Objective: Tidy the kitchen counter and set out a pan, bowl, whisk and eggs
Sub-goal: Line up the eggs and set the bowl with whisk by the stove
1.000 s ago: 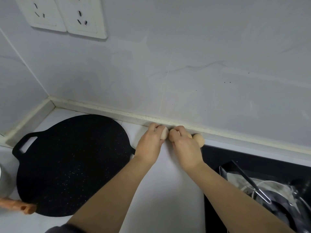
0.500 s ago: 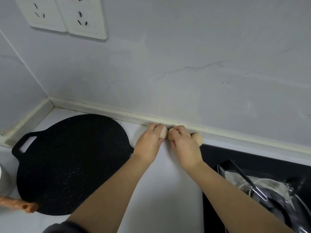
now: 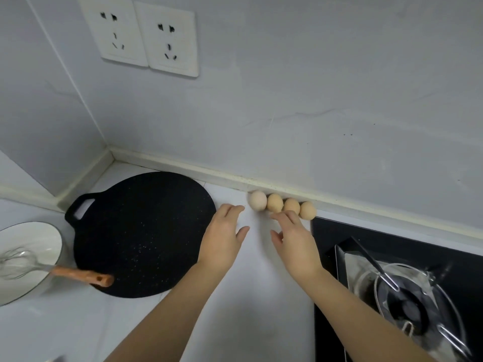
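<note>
Looked down on a smooth white worktop (image 3: 261, 296) set into a corner of pale grey, faintly veined wall (image 3: 339, 87). Found four matte tan eggs (image 3: 275, 203) in a touching row against the cream strip at the wall's foot, between pan and hob. Had the left hand (image 3: 222, 236) released, fingers spread, just beside the palest egg and apart from it. Had the right hand (image 3: 295, 239) equally slack, grasping nothing, fingertips at the row; could not tell whether touching. Noted a flat, round, black-speckled pan (image 3: 138, 233) with a loop handle. Saw beyond it a glossy white bowl (image 3: 39, 239), cut off at the edge, holding a wire whisk (image 3: 21, 262) whose orange handle lay over the pan's rim. Made out a black glass hob (image 3: 392, 239) on the right, its metal fittings blurred.
</note>
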